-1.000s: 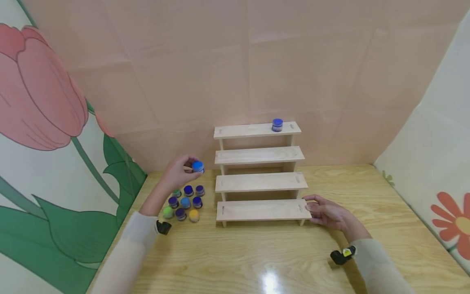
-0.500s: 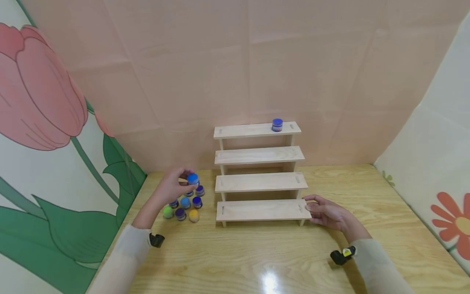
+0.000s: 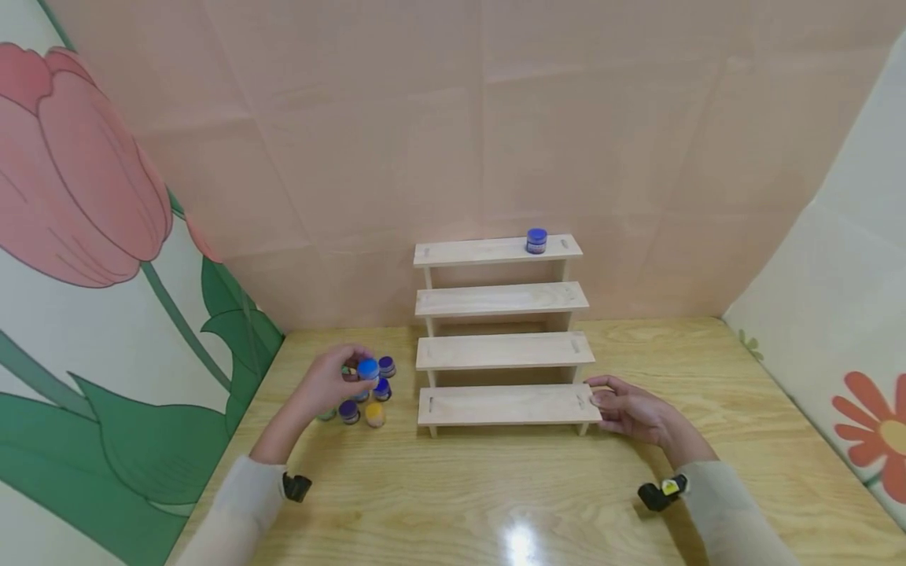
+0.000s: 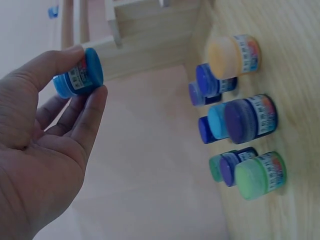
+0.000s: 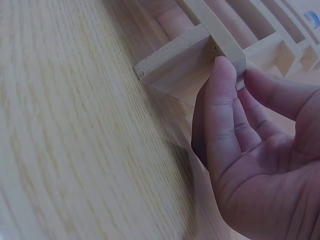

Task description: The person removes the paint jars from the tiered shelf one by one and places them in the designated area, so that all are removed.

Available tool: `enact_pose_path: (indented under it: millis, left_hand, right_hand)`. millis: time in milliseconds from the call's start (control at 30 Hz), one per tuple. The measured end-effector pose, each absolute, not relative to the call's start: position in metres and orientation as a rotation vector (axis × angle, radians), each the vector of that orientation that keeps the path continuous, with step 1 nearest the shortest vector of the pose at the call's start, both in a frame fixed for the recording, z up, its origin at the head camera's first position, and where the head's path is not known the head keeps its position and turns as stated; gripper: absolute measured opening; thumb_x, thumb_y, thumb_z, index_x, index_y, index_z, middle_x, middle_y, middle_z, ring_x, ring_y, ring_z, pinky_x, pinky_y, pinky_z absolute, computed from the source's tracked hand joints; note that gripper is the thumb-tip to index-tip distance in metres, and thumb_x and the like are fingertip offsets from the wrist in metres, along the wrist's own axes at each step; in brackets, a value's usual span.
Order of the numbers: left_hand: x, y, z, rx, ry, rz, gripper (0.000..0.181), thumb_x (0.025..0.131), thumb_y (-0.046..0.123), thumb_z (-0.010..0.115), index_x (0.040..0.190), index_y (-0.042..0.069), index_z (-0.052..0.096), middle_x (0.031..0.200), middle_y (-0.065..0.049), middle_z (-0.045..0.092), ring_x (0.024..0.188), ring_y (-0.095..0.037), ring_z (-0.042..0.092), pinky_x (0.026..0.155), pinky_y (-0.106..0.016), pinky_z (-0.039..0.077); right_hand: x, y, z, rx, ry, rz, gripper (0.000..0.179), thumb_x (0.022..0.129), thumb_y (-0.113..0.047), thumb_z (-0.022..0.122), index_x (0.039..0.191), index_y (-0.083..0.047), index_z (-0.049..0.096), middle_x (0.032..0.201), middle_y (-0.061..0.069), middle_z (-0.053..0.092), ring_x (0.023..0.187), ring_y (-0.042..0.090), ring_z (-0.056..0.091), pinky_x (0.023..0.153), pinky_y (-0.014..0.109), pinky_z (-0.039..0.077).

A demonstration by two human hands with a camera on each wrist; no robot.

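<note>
Between its thumb and fingertips my left hand [image 3: 327, 385] pinches a small paint jar [image 3: 368, 369] with a bright blue lid. In the left wrist view this paint jar [image 4: 93, 70] lies tilted in the fingers, its label partly covered. Below the hand several similar jars stand grouped on the table, among them a yellow jar [image 3: 375, 414] and a dark purple jar [image 3: 349, 411]; others are partly hidden by the hand. My right hand [image 3: 632, 409] holds the right end of the lowest board of a wooden step shelf [image 3: 506, 405], thumb on top and fingers underneath.
One blue-lidded jar [image 3: 536, 240] stands near the right end of the shelf's top step. A wood-grain table [image 3: 453, 487] carries everything. Behind the shelf hangs a pinkish backdrop [image 3: 481, 141], and flower-printed panels [image 3: 835, 314] close both sides.
My left hand has come down and slightly left with the blue-lidded paint jar, now covering part of the jar group. The right hand keeps its hold on the shelf.
</note>
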State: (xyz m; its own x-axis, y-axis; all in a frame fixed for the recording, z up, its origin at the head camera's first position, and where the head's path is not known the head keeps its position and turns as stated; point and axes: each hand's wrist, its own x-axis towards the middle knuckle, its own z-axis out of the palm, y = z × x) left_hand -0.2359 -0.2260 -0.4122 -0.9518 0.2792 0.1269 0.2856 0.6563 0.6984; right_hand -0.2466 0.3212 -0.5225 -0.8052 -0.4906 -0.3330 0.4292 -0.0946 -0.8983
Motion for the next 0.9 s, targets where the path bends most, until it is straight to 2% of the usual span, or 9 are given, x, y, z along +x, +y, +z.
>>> enact_pose_path:
  millis: [200, 500, 767, 900]
  left_hand:
    - [-0.231, -0.228, -0.424, -0.485, -2.876, -1.258, 0.036, 0.086, 0.012, 0.082, 0.118, 0.009, 0.065, 0.109, -0.006, 0.065, 0.1, -0.022, 0.063, 0.084, -0.034, 0.06]
    - [-0.223, -0.233, -0.437, -0.379, -2.929, -1.245, 0.034, 0.086, 0.013, 0.082, 0.115, 0.011, 0.065, 0.103, -0.005, 0.065, 0.094, -0.023, 0.064, 0.076, -0.031, 0.06]
    - [-0.219, -0.238, -0.452, -0.381, -2.915, -1.25, 0.038, 0.082, 0.004, 0.084, 0.116, 0.007, 0.066, 0.105, -0.004, 0.066, 0.1, -0.022, 0.063, 0.083, -0.031, 0.06]
    - [-0.216, -0.24, -0.459, -0.409, -2.918, -1.259, 0.037, 0.081, 0.002, 0.084, 0.112, 0.008, 0.065, 0.105, -0.004, 0.066, 0.099, -0.021, 0.064, 0.082, -0.029, 0.06]
  right_hand:
    - [-0.247, 0.321, -0.524, -0.074, 1.563, -1.952, 0.028, 0.105, -0.007, 0.051, 0.122, -0.028, 0.056, 0.108, -0.001, 0.069, 0.096, 0.014, 0.069, 0.08, 0.028, 0.06]
    - [-0.247, 0.321, -0.524, -0.08, 1.55, -1.963, 0.026, 0.106, -0.009, 0.051, 0.125, -0.026, 0.055, 0.109, -0.001, 0.07, 0.097, 0.014, 0.069, 0.08, 0.028, 0.06]
    - [-0.248, 0.321, -0.525, -0.095, 1.526, -1.973, 0.027, 0.106, -0.008, 0.05, 0.125, -0.026, 0.055, 0.109, -0.001, 0.071, 0.096, 0.014, 0.07, 0.079, 0.027, 0.06]
    - [-0.247, 0.321, -0.525, -0.087, 1.529, -1.976, 0.027, 0.106, -0.007, 0.05, 0.123, -0.027, 0.056, 0.108, -0.001, 0.07, 0.096, 0.014, 0.07, 0.079, 0.027, 0.06]
